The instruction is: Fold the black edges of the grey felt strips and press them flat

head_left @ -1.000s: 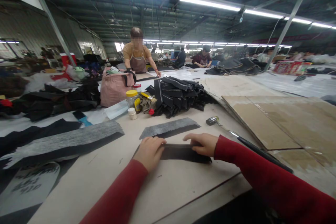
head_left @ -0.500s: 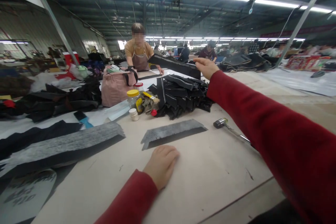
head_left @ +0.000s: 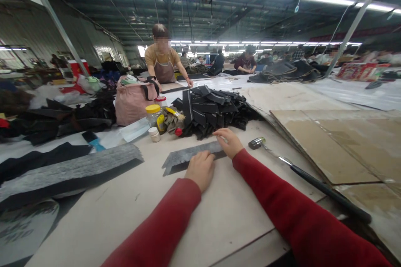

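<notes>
A grey felt strip (head_left: pixel 180 157) with a dark piece under it lies on the worktable (head_left: pixel 219 217) in front of me. My left hand (head_left: pixel 200 169) rests on its near edge with the fingers curled down. My right hand (head_left: pixel 228 142) presses on the strip's right end, fingers bent over it. Both sleeves are red. Just beyond the strip sits a heap of folded black pieces (head_left: pixel 213 110).
A hammer (head_left: pixel 300 171) with a long black handle lies to my right, beside cardboard sheets (head_left: pixel 328 142). A yellow-lidded jar (head_left: pixel 152 114), a small white pot (head_left: pixel 153 134) and a pink bag (head_left: pixel 133 100) stand behind. A longer grey strip (head_left: pixel 72 171) lies left. A person (head_left: pixel 163 62) works across the table.
My right hand carried a black piece up onto the black heap, let it go, and came back down onto the grey strip. My left hand slid forward onto that strip.
</notes>
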A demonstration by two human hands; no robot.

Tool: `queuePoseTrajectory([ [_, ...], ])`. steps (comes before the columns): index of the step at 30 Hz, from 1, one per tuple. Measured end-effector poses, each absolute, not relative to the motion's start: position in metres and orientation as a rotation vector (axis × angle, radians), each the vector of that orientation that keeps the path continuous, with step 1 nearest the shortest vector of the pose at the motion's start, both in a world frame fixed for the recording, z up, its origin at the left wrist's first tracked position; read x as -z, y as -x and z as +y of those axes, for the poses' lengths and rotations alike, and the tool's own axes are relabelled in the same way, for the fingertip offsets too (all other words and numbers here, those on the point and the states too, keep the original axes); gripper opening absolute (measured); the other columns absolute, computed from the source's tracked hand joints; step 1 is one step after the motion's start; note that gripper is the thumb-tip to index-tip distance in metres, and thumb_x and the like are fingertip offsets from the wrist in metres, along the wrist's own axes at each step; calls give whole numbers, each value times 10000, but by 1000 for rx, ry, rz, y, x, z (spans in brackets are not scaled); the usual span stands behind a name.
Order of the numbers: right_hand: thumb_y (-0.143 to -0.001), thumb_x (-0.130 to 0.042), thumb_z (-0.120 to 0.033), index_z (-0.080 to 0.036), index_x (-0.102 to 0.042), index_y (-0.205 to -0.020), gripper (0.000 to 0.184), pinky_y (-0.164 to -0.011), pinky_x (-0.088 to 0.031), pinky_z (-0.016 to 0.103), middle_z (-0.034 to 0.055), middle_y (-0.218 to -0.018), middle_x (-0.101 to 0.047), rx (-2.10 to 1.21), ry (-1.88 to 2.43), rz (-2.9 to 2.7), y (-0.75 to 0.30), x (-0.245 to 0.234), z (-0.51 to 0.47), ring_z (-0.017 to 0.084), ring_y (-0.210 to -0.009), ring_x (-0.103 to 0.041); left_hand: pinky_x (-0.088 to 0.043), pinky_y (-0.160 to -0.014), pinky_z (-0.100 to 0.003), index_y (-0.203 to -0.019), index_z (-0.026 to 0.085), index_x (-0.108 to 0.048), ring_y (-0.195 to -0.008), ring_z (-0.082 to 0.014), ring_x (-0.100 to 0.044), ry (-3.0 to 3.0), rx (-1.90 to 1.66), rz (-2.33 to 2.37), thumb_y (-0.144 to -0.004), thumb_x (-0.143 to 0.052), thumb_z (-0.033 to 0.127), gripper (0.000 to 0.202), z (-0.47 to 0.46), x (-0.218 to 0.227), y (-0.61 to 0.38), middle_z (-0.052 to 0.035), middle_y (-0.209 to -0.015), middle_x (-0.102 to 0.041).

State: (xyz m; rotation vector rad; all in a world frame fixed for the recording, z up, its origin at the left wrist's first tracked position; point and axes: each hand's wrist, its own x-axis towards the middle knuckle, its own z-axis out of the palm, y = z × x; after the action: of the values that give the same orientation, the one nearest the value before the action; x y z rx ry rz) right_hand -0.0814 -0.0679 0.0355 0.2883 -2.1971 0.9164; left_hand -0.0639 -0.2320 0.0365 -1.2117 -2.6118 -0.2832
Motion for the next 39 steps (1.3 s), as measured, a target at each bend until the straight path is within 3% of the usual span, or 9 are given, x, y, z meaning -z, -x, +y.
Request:
queuePoseTrajectory([
  [5,-746,-426,-140,-150,-610,-861,217,-740,-436,305,75,-858,-566,-946,-214,-2206,69,-45,-57,162,-826,-532,-417,-736,-309,-963,190,-527,-877,-192,-480,1194,138,-2693,-815,-417,286,208,-227,-45,76,-51,-938,-526],
  [15,-752,-424,-146,-157,-610,-867,219,-628,-435,249,63,-847,-582,-999,-183,-2219,58,-55,-54,144,-780,-537,-446,-588,-315,-835,130,-565,-784,-222,-524,1178,-120,-2742,-814,-352,133,214,-232,-51,70,-89,-851,-544],
  [23,-721,-438,-87,-162,-643,-851,254,-684,-413,248,49,-780,-580,-749,-627,-2700,30,-44,-75,134,-728,-529,-445,-689,-325,-907,160,-563,-841,-207,-511,1127,-71,-2690,-831,-351,167,226,-239,-44,82,-77,-910,-554],
  [26,-722,-437,-98,-160,-648,-870,265,-716,-405,276,65,-817,-589,-660,-471,-2834,31,-38,-75,154,-764,-531,-415,-798,-331,-1048,162,-524,-983,-207,-470,1153,-42,-2639,-835,-345,170,279,-241,-41,81,-81,-1082,-530],
  [29,-755,-426,-164,-153,-637,-892,252,-715,-410,291,73,-849,-603,-920,-168,-2694,38,-38,-71,160,-786,-533,-323,-930,-339,-1196,151,-424,-1171,-205,-329,1245,18,-2431,-833,-336,157,374,-239,-37,76,-61,-1294,-389],
  [33,-779,-409,-315,-158,-625,-896,292,-533,-410,246,37,-715,-594,-1700,65,-2351,45,-43,-65,124,-624,-522,-229,-993,-350,-1273,188,-334,-1245,-196,-227,1353,32,-2139,-825,-341,156,450,-234,-32,69,-7,-1353,-310],
  [36,-709,-513,-373,-160,-642,-849,285,-519,-389,227,17,-675,-583,-2110,2,-2064,45,-47,-63,101,-593,-503,-186,-1009,-368,-1304,199,-273,-1258,-201,-203,1351,-2,-2083,-812,-357,159,501,-232,-31,66,-2,-1359,-297],
  [39,-610,-626,-359,-167,-660,-798,271,-533,-372,215,3,-661,-588,-2305,-47,-1903,43,-50,-63,79,-573,-487,-149,-1020,-395,-1316,212,-239,-1267,-208,-178,1319,-19,-2099,-809,-350,150,522,-231,-32,64,-3,-1366,-276],
])
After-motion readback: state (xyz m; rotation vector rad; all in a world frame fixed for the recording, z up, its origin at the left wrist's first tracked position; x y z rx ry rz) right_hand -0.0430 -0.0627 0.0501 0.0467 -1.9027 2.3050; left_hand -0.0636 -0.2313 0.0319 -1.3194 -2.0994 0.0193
